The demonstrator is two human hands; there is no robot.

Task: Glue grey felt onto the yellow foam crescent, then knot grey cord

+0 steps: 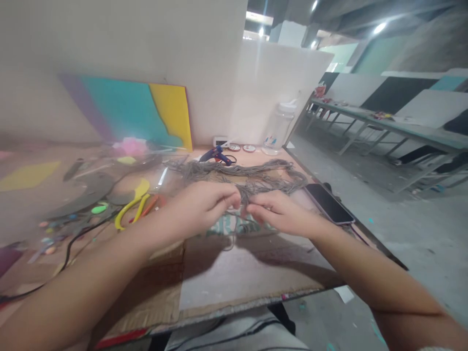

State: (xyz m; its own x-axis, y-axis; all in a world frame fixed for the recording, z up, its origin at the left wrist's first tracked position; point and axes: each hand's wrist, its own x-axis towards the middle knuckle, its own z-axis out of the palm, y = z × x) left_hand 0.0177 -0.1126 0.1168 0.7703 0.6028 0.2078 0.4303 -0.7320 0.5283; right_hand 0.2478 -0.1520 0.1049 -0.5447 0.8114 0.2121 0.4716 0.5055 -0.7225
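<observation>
A loose hank of grey yarn [237, 170] is spread across the middle of the table. At its near side my left hand [215, 202] and my right hand [272, 207] face each other, fingers curled and closed on strands of the yarn. Just below the fingers, loose strands hang over a pale sheet [226, 273] with green lettering. The fingertips are slightly blurred, and the exact grip on each strand is partly hidden.
Yellow-handled scissors [126, 214] and small coloured bits lie to the left. A blue glue gun [217, 155] and a clear bottle [280, 129] stand at the back. A phone [331, 204] lies near the right table edge. A painted board [135, 112] leans on the wall.
</observation>
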